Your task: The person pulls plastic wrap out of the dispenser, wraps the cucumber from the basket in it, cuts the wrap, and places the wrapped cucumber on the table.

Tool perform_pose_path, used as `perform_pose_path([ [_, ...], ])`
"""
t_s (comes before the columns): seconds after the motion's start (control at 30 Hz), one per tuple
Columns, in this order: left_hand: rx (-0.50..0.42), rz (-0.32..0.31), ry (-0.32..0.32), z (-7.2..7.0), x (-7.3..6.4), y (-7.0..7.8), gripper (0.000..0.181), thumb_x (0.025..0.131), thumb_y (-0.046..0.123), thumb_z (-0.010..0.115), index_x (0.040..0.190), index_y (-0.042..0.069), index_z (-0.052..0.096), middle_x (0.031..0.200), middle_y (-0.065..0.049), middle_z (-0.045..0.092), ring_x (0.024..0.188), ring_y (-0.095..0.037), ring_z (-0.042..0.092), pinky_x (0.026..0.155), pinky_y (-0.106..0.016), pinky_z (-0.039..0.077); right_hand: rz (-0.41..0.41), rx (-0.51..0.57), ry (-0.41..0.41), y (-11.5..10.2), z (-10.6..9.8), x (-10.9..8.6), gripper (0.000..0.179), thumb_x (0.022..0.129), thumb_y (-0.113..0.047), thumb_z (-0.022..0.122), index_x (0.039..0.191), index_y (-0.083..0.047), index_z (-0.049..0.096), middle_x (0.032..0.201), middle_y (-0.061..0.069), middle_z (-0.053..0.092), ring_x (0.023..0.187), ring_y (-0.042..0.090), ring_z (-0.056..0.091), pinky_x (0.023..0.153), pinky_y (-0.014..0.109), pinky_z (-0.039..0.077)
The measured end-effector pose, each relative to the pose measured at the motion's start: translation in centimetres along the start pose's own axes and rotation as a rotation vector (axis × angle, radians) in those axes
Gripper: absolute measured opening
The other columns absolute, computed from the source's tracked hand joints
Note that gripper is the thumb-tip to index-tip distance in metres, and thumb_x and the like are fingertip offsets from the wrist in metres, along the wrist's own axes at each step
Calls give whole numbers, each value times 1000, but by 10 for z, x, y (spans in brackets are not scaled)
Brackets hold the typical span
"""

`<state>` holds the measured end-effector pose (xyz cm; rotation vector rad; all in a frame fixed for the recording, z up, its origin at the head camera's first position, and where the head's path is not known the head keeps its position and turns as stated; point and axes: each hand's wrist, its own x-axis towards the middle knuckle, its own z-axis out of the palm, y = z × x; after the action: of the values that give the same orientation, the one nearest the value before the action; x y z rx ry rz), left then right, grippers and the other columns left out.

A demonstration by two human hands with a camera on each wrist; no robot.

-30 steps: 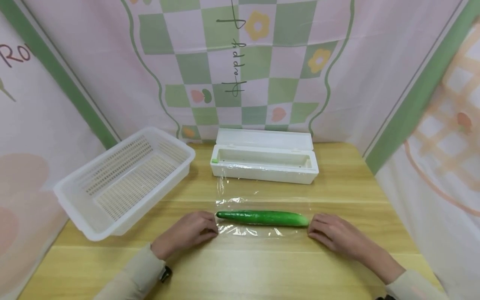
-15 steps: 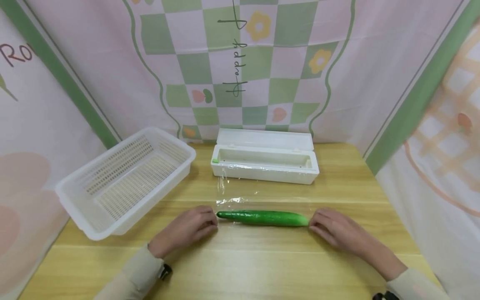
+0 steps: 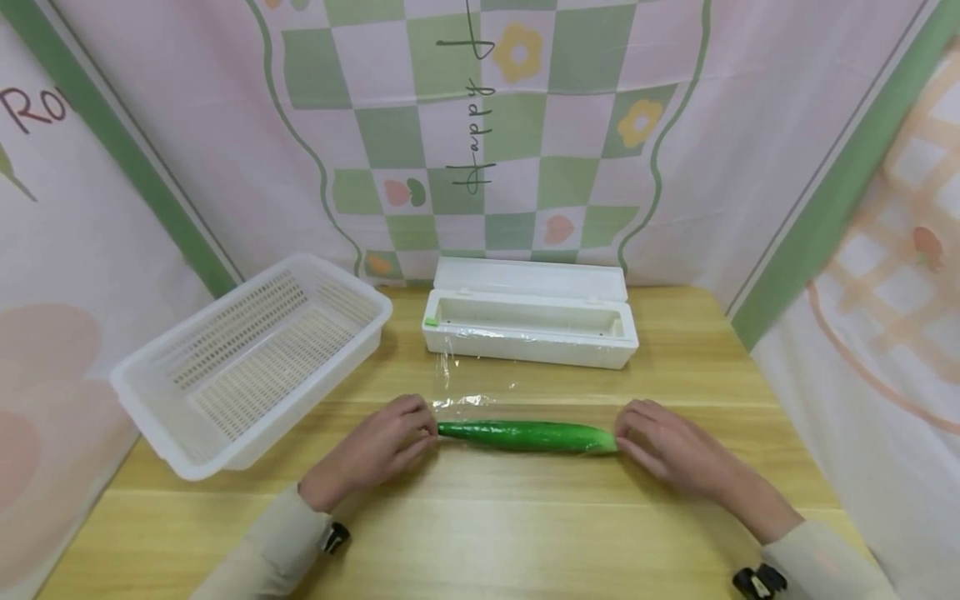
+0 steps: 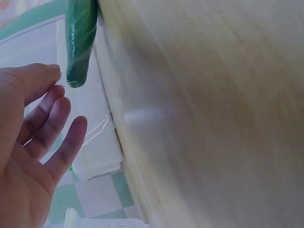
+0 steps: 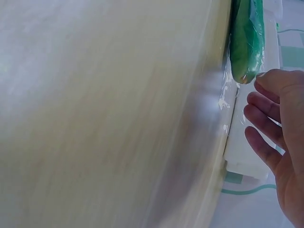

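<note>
A green cucumber [image 3: 525,435] lies crosswise on the wooden table, with clear plastic wrap [image 3: 468,402] over it and stretching back to a long white box. My left hand [image 3: 375,446] is at the cucumber's dark, narrow end, thumb and forefinger pinching the wrap's edge. At the paler end my right hand [image 3: 671,450] pinches the wrap in the same way. In the left wrist view the cucumber's tip [image 4: 78,71] is just beyond the thumb. The right wrist view has glossy film around the blunt end [image 5: 244,66], close to the thumb tip.
Behind the cucumber stands the white wrap box [image 3: 525,348], its lid [image 3: 528,279] raised and a small green piece [image 3: 431,322] at its left end. To the left is a white slotted plastic basket [image 3: 360,350]. A patterned cloth [image 3: 510,125] hangs behind the table [image 3: 480,542].
Both hands have moved away from the body, lifting the wrap's near edge up and over the cucumber. The shiny film in front of the cucumber is gone from there. Box and basket stay put.
</note>
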<state>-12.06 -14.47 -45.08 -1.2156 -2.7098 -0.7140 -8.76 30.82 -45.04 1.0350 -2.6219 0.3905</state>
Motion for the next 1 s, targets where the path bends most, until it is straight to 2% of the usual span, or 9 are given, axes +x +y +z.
perform_pose_path([
  [0.2, 19, 43, 29, 0, 6, 0, 8, 96, 13, 77, 103, 16, 73, 120, 0, 70, 115, -15, 65, 101, -32, 59, 42, 33, -19, 0, 0, 1, 21, 86, -10, 83, 99, -21, 71, 98, -13, 69, 92, 3, 66, 81, 30, 63],
  [0.33, -2, 47, 22, 0, 10, 1, 11, 100, 15, 72, 111, 14, 73, 121, -1, 74, 120, -17, 67, 107, -36, 58, 101, 75, -56, -1, 0, 2, 20, 89, -10, 81, 100, -23, 70, 98, -16, 70, 92, 1, 66, 81, 30, 63],
  [0.57, -68, -21, 1, 3, 22, 5, 9, 105, 18, 65, 113, 17, 70, 108, 5, 73, 106, -10, 68, 98, -32, 60, 195, 164, -115, -2, -3, 6, 14, 95, -12, 77, 102, -23, 72, 96, -15, 72, 90, -1, 67, 80, 29, 63],
  [0.73, -109, -78, 3, 9, 29, 6, 9, 106, 16, 63, 112, 13, 70, 103, 5, 72, 96, -8, 65, 91, -31, 60, 261, 234, -146, -2, -3, 10, 8, 99, -15, 73, 102, -23, 72, 94, -15, 73, 89, -1, 68, 79, 26, 63],
  [0.87, -151, -105, 20, 12, 33, 7, 9, 106, 10, 63, 112, 8, 70, 102, 1, 73, 92, -9, 64, 88, -31, 61, 261, 216, -146, -3, -2, 14, 6, 99, -16, 73, 102, -21, 73, 93, -13, 74, 88, 0, 69, 79, 27, 63],
  [1.0, -180, -133, 32, 15, 37, 7, 11, 103, 6, 66, 113, 7, 69, 104, -2, 73, 95, -11, 67, 89, -31, 61, 239, 182, -134, -3, 0, 16, 4, 99, -20, 74, 103, -20, 73, 92, -8, 74, 87, 1, 69, 79, 27, 63],
])
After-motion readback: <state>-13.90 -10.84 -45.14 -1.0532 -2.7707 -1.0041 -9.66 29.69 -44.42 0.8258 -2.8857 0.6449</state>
